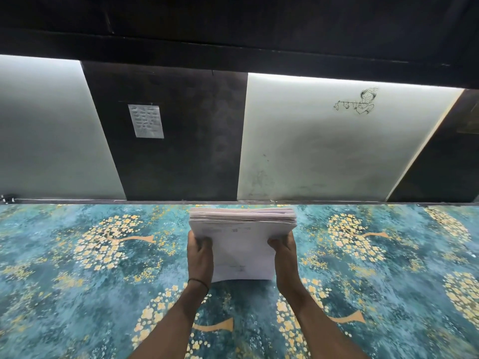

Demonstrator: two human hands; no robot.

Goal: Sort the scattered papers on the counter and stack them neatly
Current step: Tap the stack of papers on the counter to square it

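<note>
We hold the thick stack of white printed papers [242, 237] above the teal flower-patterned counter [77, 268] — left hand [199, 255] and right hand [283, 255] clasping its side edges. Gathering looks finished; next we likely square the edges, then lower it flat.

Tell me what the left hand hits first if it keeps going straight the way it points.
Probably the dark wall panel behind the patterned counter. The left hand, gripping the paper stack, points toward it, and nothing shows in between, though depth is hard to judge.
</note>
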